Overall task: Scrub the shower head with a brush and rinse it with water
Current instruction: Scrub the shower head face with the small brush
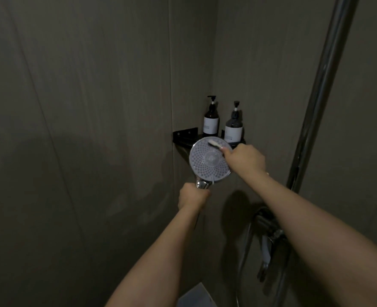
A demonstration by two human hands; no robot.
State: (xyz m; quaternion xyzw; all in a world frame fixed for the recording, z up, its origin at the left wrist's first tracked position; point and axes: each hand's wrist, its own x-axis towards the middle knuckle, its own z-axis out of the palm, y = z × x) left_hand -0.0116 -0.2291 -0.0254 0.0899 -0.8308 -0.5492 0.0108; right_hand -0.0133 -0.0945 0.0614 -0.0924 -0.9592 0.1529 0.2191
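The brush [215,144] handle is hidden inside the right hand [245,159], the bottle [233,127] labels are unreadable, and the lower right edge cuts the hose [241,262].

**A dim shower corner**

I face a corner of grey-brown wall panels [83,107] in low light. At twelve o'clock a black corner shelf [184,135] carries two dark pump bottles [211,120] with pale labels, side by side. At two o'clock a chrome riser pipe [322,85] climbs the wall; at five o'clock sits the mixer valve [269,227].
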